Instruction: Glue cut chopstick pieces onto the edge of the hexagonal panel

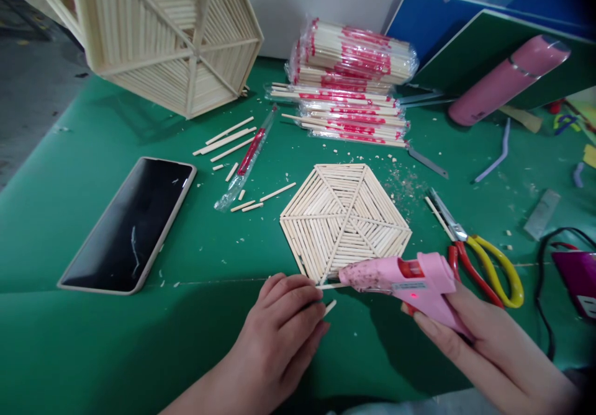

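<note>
A flat hexagon of glued wooden sticks (345, 216) lies on the green table (69, 216). My right hand (479, 334) is closed around a pink hot glue gun (410, 281), whose nozzle points left at the hexagon's near edge. My left hand (284, 325) rests just below that edge with its fingers curled together, pinching a short wooden stick (329, 307) that pokes out beside the fingertips.
A phone (130, 224) lies at the left. A large stick-built hexagonal frame (172, 36) stands at the back left, wrapped chopstick bundles (354, 80) behind the hexagon. Loose cut sticks (228, 139), scissors (475, 254), a pink bottle (507, 80) and a cable (544, 291) lie around.
</note>
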{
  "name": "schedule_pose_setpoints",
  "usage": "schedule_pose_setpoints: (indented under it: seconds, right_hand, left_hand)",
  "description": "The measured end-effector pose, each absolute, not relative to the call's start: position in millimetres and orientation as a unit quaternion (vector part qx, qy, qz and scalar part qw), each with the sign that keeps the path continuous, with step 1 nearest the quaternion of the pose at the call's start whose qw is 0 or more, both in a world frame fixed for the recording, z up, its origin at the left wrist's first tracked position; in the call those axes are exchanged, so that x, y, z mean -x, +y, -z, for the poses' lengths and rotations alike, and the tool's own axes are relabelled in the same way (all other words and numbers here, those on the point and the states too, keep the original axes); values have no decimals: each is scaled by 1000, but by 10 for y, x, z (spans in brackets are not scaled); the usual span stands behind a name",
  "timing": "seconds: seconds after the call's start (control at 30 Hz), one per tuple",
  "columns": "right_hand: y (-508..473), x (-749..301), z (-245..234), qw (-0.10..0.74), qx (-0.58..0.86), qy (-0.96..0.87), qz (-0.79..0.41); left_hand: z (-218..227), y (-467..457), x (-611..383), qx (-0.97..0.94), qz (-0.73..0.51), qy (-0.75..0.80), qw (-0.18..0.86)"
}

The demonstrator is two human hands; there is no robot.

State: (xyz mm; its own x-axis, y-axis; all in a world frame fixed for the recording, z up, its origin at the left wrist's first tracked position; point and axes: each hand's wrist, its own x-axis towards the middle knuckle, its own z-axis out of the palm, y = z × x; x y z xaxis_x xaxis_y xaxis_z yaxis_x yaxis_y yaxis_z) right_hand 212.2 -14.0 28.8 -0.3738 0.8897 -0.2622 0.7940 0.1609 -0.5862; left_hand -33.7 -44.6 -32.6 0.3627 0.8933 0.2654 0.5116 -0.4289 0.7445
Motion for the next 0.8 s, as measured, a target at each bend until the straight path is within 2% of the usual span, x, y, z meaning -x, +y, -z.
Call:
schedule_pose_setpoints:
  seconds: [0.17, 0.33, 0.6, 0.8]
  right_hand:
    - [-90, -2073, -391, 48, 503, -803, -315]
    - [-65, -2095, -464, 0, 528, -793, -304]
    - [-5, -2066, -483, -30, 477, -831, -285]
    - [-23, -2089, -502, -10, 470, -853, -228]
  left_hand:
    - [324, -449, 342, -777, -343, 450, 277]
    - [278, -449, 349, -767, -353, 456, 282]
    - [289, -434, 353, -767, -354, 455, 280]
    - [294, -442, 350, -770, -354, 447, 285]
